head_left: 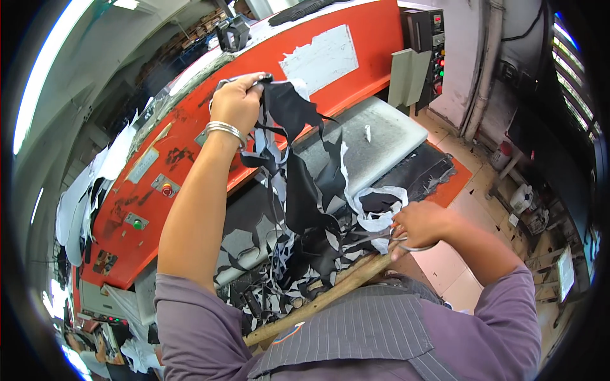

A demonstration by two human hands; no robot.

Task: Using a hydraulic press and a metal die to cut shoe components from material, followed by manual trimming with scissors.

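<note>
My left hand is raised in front of the red machine, its fingers closed on the top of a black sheet scrap. The scrap hangs down in torn, cut-out strips with pale undersides. Below it lies a tangled heap of black and white scraps. My right hand is closed low on the right, beside a white ragged-edged scrap and above a wooden bar. Thin grey strips and a silver curved piece show at its fingers; what it grips cannot be made out.
The red machine spans the far side, with a red button and a green button. A pale, worn cutting board lies before it. A control box stands at the far right. White sheets hang at the left.
</note>
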